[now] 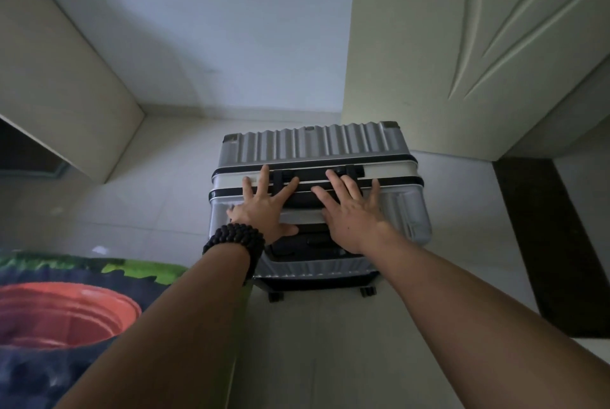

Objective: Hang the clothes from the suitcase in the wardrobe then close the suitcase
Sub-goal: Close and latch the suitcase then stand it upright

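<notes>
- suitcase (317, 151): stands shut on the tiled floor (346, 342), between a wardrobe door (462, 45) and a patterned bed cover (66, 309).
- left hand (264, 210) and right hand (353, 213): fingers spread, palms pressing flat on the top by the dark handle (313, 199).
- risk: uneven pressure may tip the suitcase or roll it on its wheels (368, 291).
- risk: latches may stay unfastened; their state cannot be told.

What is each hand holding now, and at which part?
Nothing is held. The left hand and the right hand lie flat, fingers spread, pressing on the side of the silver suitcase near its black handle.
</notes>
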